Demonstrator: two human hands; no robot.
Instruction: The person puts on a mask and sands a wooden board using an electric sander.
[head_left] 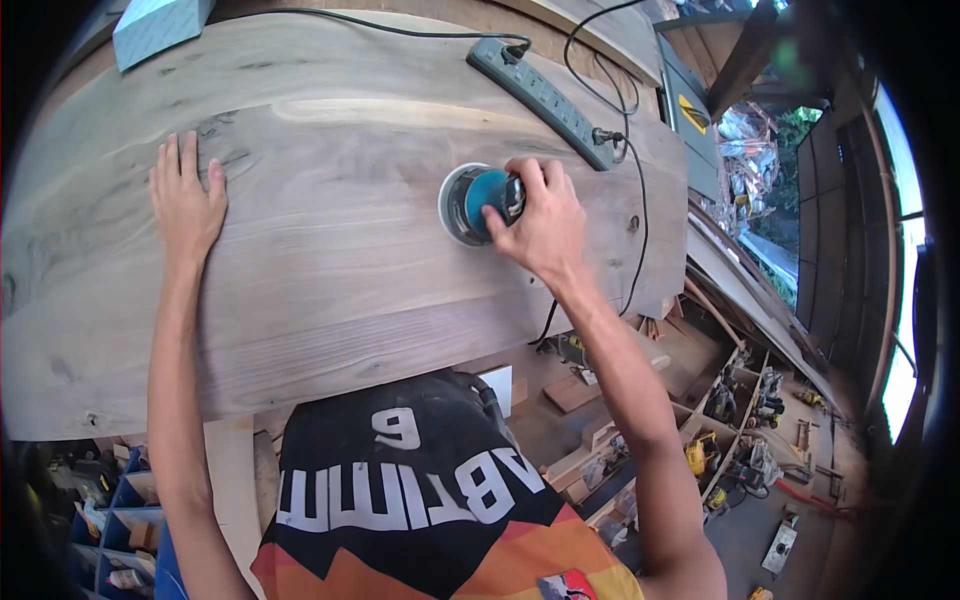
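Observation:
A broad wooden slab (330,240) with brown-grey grain and a few dark knots spreads out in front of me. My right hand (543,218) is wrapped round the body of a teal and black orbital sander (482,200), whose round pad lies against the wood right of the middle. Far to the left, my left hand (188,200) rests flat on the slab with its fingers stretched out and nothing in it. A black cord hangs over the slab's near edge below the sander.
A grey power strip (540,100) with plugged-in cords lies on the slab's far right part. At the far left stands a pale patterned box (160,30). Below right, wooden compartments hold several power tools (705,450); blue bins (125,530) stand at lower left.

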